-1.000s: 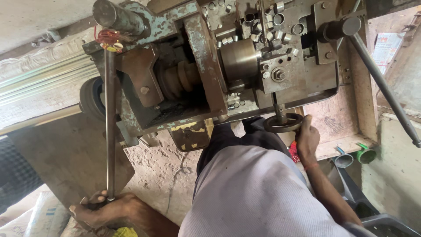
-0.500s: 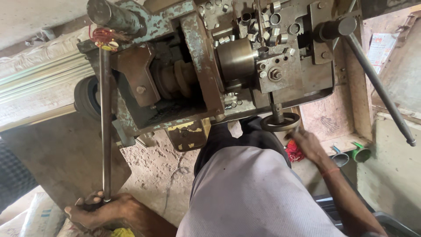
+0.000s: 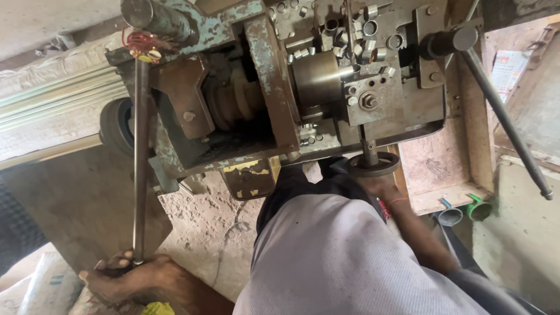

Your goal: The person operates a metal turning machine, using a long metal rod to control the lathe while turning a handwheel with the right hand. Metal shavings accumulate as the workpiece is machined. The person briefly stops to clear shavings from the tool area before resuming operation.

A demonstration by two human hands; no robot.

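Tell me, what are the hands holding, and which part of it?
The left hand grips the long metal lever rod at its lower end. The right hand is at the small round handwheel under the machine, touching its rim from below.

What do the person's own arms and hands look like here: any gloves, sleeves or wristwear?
Both hands are bare, with no gloves. The left hand and its forearm show no sleeve. The right hand has a thin red band at the wrist, and its forearm is bare too. The pale grey shirt hides the upper arms.
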